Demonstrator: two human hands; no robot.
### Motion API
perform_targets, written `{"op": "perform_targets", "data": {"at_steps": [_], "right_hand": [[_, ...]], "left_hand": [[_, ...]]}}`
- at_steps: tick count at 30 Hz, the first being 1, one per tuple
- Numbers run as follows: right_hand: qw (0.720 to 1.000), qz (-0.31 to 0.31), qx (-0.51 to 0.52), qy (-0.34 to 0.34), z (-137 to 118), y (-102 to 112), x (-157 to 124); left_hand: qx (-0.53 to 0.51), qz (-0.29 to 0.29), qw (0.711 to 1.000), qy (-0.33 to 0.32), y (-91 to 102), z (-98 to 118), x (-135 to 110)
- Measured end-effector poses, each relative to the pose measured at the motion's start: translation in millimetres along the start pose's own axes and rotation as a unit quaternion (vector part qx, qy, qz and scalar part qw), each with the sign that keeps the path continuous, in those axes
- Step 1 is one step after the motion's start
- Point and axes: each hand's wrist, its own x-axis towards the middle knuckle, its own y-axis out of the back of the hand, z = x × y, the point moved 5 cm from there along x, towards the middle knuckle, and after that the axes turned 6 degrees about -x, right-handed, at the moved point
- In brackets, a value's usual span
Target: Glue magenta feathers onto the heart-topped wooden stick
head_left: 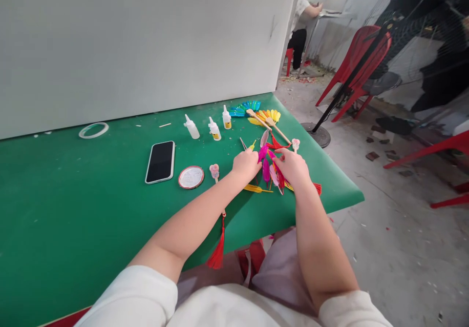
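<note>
A pile of loose feathers [266, 170], magenta, pink, red and yellow, lies on the green table between my hands. My left hand [246, 165] is closed at the pile's left side, with a magenta feather [263, 153] at its fingertips. Beside its knuckles a yellow-green feather tip and a thin pointed tool [243, 144] stick out. On the other side, my right hand [294, 167] has its thumb and forefinger bent together over red and pink feathers; what lies between them is too small to make out. An orange-yellow feather [257, 189] rests below my left wrist.
Behind the pile lie a blue feather fan [246, 108] and a yellow one [273, 117]. Several glue bottles [214, 129], a phone [160, 162], a round lid [191, 177], a tape roll [94, 130] and a red tassel [217, 249] are leftward. A fan stand [315, 134] and a seated person are beyond.
</note>
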Motion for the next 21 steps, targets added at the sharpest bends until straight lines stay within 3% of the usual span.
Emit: {"op": "perform_targets", "data": {"at_steps": [9,17,21], "right_hand": [[1.0,0.001,0.006,0.024,-7.2,-6.0,2.0],[0.997,-0.005,-0.025,0.07,-24.9,-16.1,-1.1],[0.997,-0.017,-0.057,0.04,-22.9,-20.6,-1.1]], "left_hand": [[-0.181,-0.029,0.981,0.066,7.5,-23.9,11.6],[-0.423,-0.08,0.893,0.135,0.6,-31.2,3.6],[-0.491,-0.107,0.85,0.159,-3.0,-30.3,-0.8]]}}
